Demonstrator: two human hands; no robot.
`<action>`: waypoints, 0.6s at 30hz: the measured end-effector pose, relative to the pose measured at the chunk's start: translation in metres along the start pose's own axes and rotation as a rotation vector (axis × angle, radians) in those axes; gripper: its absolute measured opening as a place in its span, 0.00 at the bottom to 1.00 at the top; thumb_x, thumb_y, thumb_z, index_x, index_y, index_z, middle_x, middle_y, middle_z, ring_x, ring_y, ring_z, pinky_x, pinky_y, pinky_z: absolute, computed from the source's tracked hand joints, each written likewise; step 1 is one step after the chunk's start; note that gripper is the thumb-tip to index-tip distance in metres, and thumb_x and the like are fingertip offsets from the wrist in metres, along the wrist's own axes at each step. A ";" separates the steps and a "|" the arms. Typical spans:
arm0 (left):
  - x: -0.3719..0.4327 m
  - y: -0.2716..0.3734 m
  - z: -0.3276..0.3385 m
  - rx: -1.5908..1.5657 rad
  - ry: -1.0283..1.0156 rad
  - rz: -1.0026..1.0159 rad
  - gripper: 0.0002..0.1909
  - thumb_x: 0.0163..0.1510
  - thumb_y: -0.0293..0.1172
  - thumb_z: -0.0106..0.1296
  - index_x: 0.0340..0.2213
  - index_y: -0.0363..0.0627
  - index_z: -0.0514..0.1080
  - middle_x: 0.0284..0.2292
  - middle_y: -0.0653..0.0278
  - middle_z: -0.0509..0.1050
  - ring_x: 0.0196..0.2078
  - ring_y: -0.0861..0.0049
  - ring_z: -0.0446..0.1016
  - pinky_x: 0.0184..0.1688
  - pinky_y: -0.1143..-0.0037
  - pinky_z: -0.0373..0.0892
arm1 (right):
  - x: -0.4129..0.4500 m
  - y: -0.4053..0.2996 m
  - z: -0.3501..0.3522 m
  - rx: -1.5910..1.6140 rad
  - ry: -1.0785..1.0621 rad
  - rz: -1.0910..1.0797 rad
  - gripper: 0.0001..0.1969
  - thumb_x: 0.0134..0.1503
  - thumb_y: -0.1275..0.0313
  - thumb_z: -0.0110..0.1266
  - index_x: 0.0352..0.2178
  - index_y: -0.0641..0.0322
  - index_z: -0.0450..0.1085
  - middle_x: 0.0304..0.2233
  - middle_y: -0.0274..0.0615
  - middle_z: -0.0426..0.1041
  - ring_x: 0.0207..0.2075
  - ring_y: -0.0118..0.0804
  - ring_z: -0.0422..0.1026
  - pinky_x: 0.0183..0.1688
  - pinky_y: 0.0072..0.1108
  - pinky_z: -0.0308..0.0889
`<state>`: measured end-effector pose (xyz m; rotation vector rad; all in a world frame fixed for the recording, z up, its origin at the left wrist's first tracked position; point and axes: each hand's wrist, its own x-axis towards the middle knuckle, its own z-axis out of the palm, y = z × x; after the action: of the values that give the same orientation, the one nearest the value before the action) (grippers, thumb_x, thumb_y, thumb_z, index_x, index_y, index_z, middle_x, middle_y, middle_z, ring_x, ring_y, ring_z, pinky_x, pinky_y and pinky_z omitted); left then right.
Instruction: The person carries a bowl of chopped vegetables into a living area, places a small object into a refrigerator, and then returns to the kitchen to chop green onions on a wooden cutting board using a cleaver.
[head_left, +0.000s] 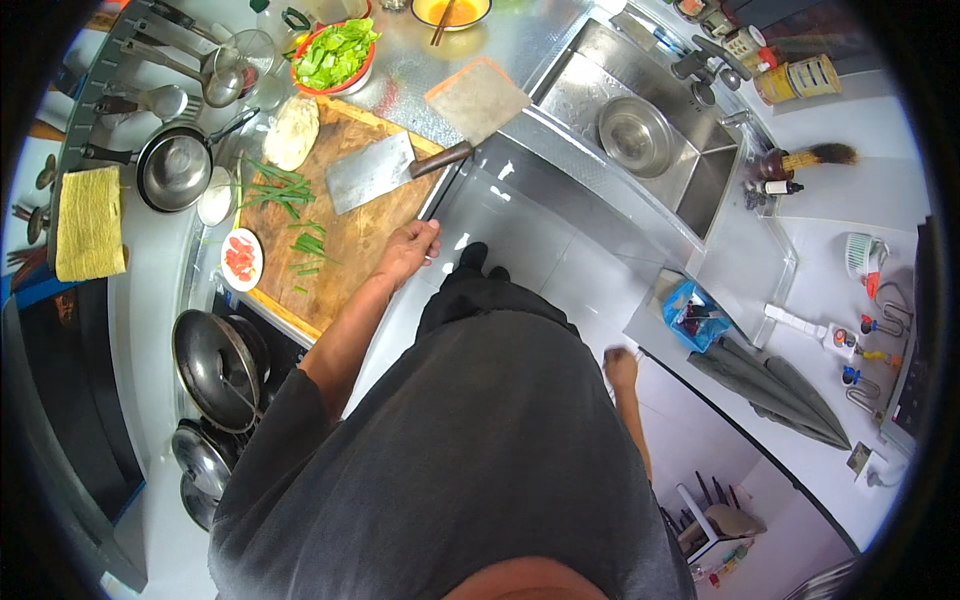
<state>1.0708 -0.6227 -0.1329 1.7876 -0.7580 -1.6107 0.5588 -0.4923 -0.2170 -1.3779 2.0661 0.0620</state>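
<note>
My left hand (411, 246) is over the lower right edge of a wooden chopping board (352, 262), fingers loosely curled; whether it holds anything is unclear. My right hand (621, 366) hangs low at my side above the floor, blurred and curled. A cleaver (371, 172) lies on the board, its wooden handle over the edge. Left of the blade are cut green scallions (281, 187), with shorter pieces (309, 244) below. A pale flat piece of food (292, 133) lies at the upper left corner. A white dish of chopped red pieces (241, 259) sits at the board's left edge.
A bowl of green leaves (335, 56), a bowl of yellow liquid with chopsticks (452, 11) and a grey cloth (478, 100) are beyond the board. Woks (214, 371) stand at lower left. The steel sink (592, 82) at right holds a metal basin (635, 136).
</note>
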 end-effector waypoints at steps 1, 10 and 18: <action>0.008 -0.002 -0.004 -0.008 -0.027 0.017 0.21 0.60 0.51 0.46 0.34 0.42 0.71 0.26 0.68 0.72 0.27 0.83 0.70 0.30 0.79 0.68 | 0.017 -0.057 -0.019 -0.095 0.123 -0.150 0.11 0.52 0.67 0.51 0.28 0.65 0.73 0.27 0.52 0.74 0.32 0.54 0.74 0.37 0.38 0.68; -0.032 -0.033 -0.023 -0.105 -0.018 -0.016 0.23 0.62 0.50 0.41 0.42 0.41 0.70 0.36 0.65 0.72 0.38 0.78 0.71 0.39 0.75 0.69 | 0.118 -0.465 -0.028 -0.277 0.386 -1.448 0.13 0.51 0.75 0.48 0.40 0.63 0.66 0.43 0.51 0.69 0.45 0.49 0.70 0.48 0.36 0.65; -0.070 -0.055 -0.023 -0.288 0.162 -0.075 0.24 0.62 0.51 0.40 0.43 0.40 0.70 0.37 0.66 0.72 0.38 0.77 0.71 0.41 0.75 0.68 | 0.117 -0.523 0.018 -0.631 0.065 -1.291 0.09 0.48 0.74 0.51 0.34 0.58 0.68 0.37 0.44 0.74 0.32 0.45 0.76 0.35 0.35 0.69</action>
<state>1.0875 -0.5325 -0.1271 1.7252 -0.3679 -1.5135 0.9795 -0.8148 -0.1359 -2.8521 0.8505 0.1159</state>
